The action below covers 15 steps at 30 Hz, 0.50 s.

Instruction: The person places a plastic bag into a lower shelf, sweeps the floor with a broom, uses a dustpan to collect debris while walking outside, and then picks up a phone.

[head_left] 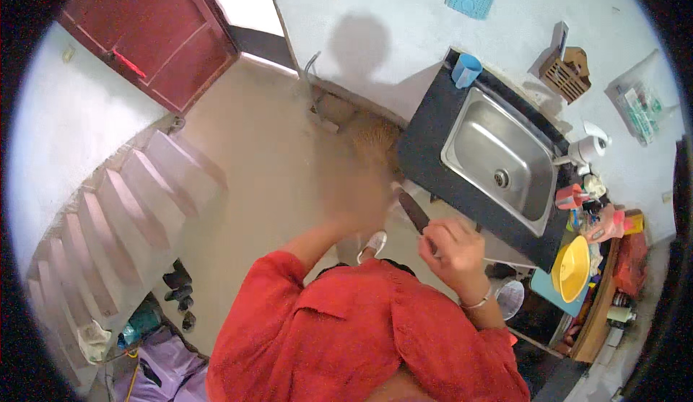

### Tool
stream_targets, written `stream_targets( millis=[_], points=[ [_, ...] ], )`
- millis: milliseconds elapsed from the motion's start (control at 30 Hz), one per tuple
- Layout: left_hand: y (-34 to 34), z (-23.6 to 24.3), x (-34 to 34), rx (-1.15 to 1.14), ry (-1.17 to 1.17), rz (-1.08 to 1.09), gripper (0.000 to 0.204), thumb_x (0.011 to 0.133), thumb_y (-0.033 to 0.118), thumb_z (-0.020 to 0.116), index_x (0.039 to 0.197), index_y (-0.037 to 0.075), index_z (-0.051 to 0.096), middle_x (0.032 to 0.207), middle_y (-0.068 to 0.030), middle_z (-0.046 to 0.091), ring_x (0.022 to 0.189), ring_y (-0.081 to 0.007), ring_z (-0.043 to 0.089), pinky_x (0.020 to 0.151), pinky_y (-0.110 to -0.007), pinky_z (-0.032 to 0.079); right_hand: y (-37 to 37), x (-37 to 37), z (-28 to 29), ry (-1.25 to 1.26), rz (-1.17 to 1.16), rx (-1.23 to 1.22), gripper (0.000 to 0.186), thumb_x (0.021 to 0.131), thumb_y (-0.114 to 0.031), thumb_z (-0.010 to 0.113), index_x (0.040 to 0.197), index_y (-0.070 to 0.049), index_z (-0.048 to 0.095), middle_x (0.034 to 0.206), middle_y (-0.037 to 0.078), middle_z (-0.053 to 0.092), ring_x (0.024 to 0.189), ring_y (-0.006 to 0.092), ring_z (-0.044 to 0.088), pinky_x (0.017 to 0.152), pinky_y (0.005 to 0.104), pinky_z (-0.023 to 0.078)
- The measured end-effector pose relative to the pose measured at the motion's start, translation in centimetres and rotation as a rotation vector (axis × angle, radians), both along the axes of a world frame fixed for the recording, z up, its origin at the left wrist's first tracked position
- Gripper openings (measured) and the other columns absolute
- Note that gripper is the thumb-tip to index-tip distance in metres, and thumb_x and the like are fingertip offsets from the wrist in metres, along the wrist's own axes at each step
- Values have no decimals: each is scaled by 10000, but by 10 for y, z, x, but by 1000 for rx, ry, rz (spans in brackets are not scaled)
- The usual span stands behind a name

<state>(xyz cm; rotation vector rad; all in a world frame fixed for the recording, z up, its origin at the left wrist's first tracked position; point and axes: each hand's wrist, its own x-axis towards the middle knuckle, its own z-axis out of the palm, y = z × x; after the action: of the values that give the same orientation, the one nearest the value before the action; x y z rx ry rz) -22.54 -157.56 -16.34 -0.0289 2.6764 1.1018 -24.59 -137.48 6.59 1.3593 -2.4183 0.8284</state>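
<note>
My right hand is wrapped round a dark knife held diagonally in front of the sink counter, its upper end reaching up and to the left. My left hand is smeared by motion beside the knife's far end, so its fingers and anything in them cannot be made out. A small pale shape at that end is too blurred to name. The steel sink is set in a black counter at the right, with a blue cup on its back corner.
Stairs run along the left, with dark shoes and purple sacks beside them. A red door stands at the back left. A yellow basin and cluttered shelf items lie at the right. A bucket is below.
</note>
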Motion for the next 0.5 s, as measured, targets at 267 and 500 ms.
stream_targets(
  millis=[267,500],
  points=[
    [-152,-114,93,157,-264,628,390,765,296,605,1084,73,586,1051,-164,597,967,-321,568,837,-382,446,-73,-85,25,-30,309,-78,223,587,-2,671,764,-76,556,733,57,577,598,217,556,500,308,446],
    [-291,-159,145,46,-570,702,377,774,343,580,1007,49,614,932,-165,632,891,-293,605,801,-386,459,-146,-119,34,64,82,-130,244,615,-46,674,836,-85,578,792,62,605,672,237,584,573,333,472]
  ],
)
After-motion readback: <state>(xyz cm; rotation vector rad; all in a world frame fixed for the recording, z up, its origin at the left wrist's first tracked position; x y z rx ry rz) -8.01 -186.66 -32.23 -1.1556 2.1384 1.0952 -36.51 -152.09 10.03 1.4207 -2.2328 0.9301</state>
